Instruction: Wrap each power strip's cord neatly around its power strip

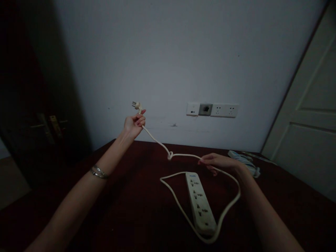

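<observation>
Raised on the left, my left hand (135,123) is closed around the cord just below the white plug (137,105), whose metal prongs point up and left. My right hand (214,161) pinches the same white power cord (185,155) farther along, above the table. Between the two hands the cord carries a small knot (170,155). Past my right hand it curves down in a wide loop to the white power strip (201,204). That strip lies face up on the dark red table (126,196), its sockets showing.
A second, bundled white cord (245,162) lies at the table's back right. Wall sockets (225,110) and a grey switch plate (205,109) are set in the pale wall behind. A white door (309,115) stands on the right, a dark door with a metal handle (55,126) on the left.
</observation>
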`<action>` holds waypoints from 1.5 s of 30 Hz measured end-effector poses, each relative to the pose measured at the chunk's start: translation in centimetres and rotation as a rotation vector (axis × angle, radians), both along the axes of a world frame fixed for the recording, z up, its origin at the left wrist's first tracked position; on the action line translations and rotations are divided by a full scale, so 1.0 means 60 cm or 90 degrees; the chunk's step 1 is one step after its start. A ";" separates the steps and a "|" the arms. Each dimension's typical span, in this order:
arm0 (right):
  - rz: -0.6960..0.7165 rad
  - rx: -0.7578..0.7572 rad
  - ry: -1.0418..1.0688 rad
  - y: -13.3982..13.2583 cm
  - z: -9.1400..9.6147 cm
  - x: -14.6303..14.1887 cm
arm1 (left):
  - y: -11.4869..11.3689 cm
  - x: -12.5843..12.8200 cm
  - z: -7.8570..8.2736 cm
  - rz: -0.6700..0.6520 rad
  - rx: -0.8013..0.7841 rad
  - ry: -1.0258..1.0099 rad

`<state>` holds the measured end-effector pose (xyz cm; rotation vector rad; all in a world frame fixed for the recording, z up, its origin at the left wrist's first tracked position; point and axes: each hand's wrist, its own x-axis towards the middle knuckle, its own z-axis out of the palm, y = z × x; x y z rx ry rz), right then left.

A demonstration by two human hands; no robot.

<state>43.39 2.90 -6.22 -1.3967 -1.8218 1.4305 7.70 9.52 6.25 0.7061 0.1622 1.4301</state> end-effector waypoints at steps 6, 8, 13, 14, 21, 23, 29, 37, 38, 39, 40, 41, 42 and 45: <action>-0.010 -0.023 -0.093 0.002 0.007 -0.006 | -0.056 0.069 -0.002 -0.110 0.026 -0.008; -0.047 0.009 -0.113 -0.002 0.018 -0.015 | -0.074 0.087 -0.005 -0.150 0.022 0.011; -0.067 0.121 -0.038 -0.023 0.060 -0.057 | -0.111 0.118 -0.018 -0.273 0.017 0.030; -0.043 0.129 -0.009 -0.029 0.067 -0.066 | -0.117 0.122 -0.021 -0.285 0.020 0.020; 0.237 0.083 0.175 -0.044 0.053 -0.136 | -0.126 0.134 -0.035 -0.237 0.040 -0.161; 0.317 0.082 0.193 -0.042 0.039 -0.158 | -0.115 0.130 -0.036 -0.199 0.029 -0.192; 0.366 0.082 0.211 -0.043 0.022 -0.196 | -0.054 0.087 -0.039 -0.082 -0.037 -0.254; 0.017 0.178 0.362 -0.042 0.049 -0.188 | 0.017 0.016 -0.052 0.102 -0.146 -0.282; -0.030 0.197 0.365 -0.040 0.053 -0.187 | 0.021 0.013 -0.054 0.128 -0.151 -0.268; -0.080 0.217 0.364 -0.038 0.057 -0.185 | 0.023 0.012 -0.056 0.158 -0.154 -0.249; -0.131 0.238 0.359 -0.036 0.060 -0.183 | 0.024 0.013 -0.057 0.190 -0.152 -0.227; -0.181 0.263 0.353 -0.034 0.063 -0.180 | 0.025 0.015 -0.059 0.223 -0.143 -0.202; -0.226 0.289 0.346 -0.032 0.066 -0.177 | 0.026 0.019 -0.061 0.252 -0.128 -0.171; -0.316 0.341 0.347 -0.030 0.073 -0.164 | 0.029 0.034 -0.068 0.296 -0.068 -0.045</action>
